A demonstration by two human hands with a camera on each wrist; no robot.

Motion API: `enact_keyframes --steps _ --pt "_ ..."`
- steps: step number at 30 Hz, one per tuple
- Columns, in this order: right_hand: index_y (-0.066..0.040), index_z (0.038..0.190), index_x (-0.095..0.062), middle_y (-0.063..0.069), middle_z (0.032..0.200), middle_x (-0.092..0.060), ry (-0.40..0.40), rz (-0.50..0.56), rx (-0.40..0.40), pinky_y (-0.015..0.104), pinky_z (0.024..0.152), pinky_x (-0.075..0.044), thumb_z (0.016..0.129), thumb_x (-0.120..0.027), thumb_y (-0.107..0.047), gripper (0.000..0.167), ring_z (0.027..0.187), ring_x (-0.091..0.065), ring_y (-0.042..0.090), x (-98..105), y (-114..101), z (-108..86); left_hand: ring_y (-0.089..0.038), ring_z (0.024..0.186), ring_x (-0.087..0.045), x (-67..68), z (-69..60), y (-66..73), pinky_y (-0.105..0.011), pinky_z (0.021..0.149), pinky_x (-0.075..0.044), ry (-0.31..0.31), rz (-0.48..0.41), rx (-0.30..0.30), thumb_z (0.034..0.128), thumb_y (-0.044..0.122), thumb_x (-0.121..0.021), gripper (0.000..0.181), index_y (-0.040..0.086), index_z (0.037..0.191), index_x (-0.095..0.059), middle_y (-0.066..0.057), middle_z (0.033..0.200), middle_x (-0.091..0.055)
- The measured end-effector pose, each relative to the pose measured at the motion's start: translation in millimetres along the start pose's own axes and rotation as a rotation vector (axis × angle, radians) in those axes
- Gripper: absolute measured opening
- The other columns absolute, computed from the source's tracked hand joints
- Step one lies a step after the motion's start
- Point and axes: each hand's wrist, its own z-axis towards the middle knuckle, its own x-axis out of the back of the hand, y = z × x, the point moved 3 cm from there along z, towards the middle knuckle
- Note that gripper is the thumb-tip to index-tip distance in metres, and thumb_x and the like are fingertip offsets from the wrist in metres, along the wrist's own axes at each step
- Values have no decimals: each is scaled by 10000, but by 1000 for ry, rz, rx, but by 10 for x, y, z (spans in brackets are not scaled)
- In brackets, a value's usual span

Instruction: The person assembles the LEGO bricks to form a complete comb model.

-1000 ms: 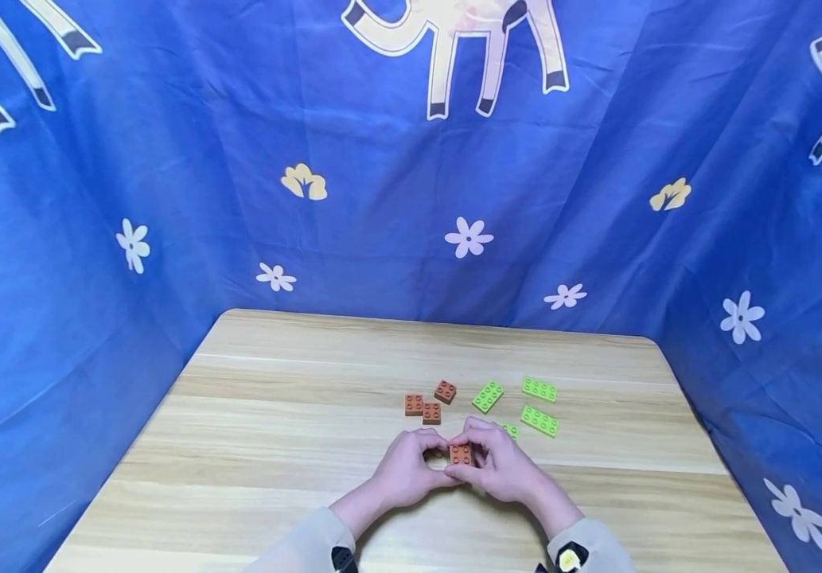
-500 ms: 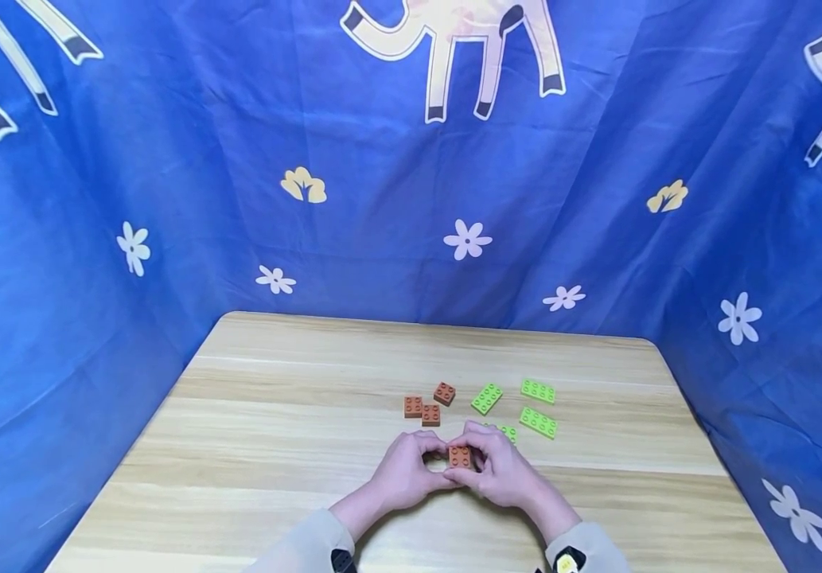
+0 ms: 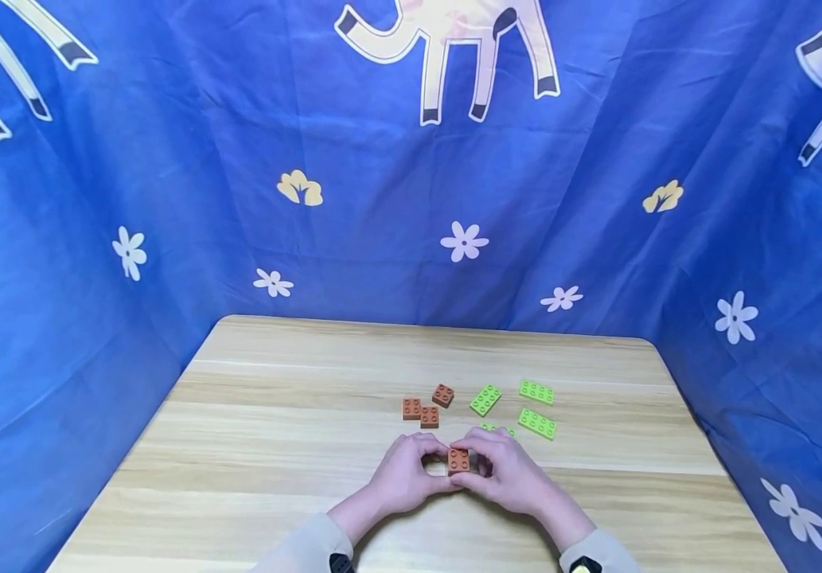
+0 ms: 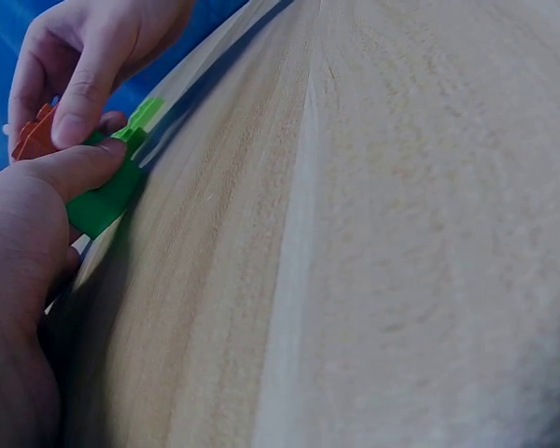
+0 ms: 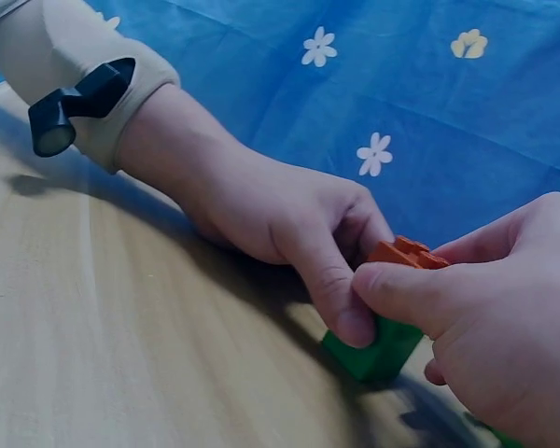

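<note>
A reddish-brown brick [image 3: 458,461] with studs up is between both hands in the head view. Thumb and fingers of my right hand [image 3: 514,475] pinch it; the same hand [image 5: 504,308] shows at the right of the right wrist view. Under the brown brick [image 5: 413,252] is a darker green block [image 5: 378,353], which the head view hides. My left hand [image 3: 402,475] curls in from the other side, and in the left wrist view this hand [image 4: 23,243] grips the green block [image 4: 101,203] with its thumb. Whether the two pieces are fully joined, I cannot tell.
Beyond the hands lie three brown bricks [image 3: 411,409], two of them close together. To their right are several light green plates [image 3: 537,423], one partly behind my right hand. A blue patterned curtain stands around the wooden table [image 3: 239,446].
The head view has shifted slightly. Both hands keep their hold on the pieces, and the right wrist sits a little farther right and lower. The loose pieces lie as before.
</note>
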Motion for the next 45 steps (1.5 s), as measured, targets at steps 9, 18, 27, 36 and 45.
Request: enact_keyframes --steps 9,18,27,36,45 --pt "-126 1294 -717 -186 1065 -669 -2 46 3 288 786 -454 882 -887 -234 459 712 -604 67 99 31 -50 -43 899 -619 25 -2 22 -318 860 -457 27 -9 2 769 583 -901 434 247 1031 -819 255 937 -668" --pt "-86 1285 -715 -77 1073 -723 -17 56 -72 300 784 -471 851 -909 -187 486 715 -600 38 164 71 -85 -45 950 -602 25 2 4 -344 909 -479 20 -8 49 747 547 -931 438 263 1058 -812 248 999 -681" --pt "-35 1276 -702 66 1116 -718 -5 124 -87 242 661 -540 856 -892 -126 470 720 -624 105 281 103 -150 -47 1023 -603 11 -14 -4 -380 958 -467 27 15 59 739 526 -944 431 307 1084 -805 255 1070 -691" --pt "-28 1278 -698 84 1148 -726 5 151 -163 256 630 -540 886 -870 -135 441 739 -605 67 391 174 -229 -35 1035 -631 10 -23 2 -382 960 -482 48 -42 0 764 544 -925 428 348 1123 -798 258 1084 -705" --pt "-48 1247 -722 93 1153 -739 90 111 -194 300 689 -566 873 -877 -94 408 789 -661 125 555 266 -302 -25 1014 -647 13 -24 18 -361 949 -485 51 -73 -30 775 502 -935 378 338 1093 -814 261 1045 -704"
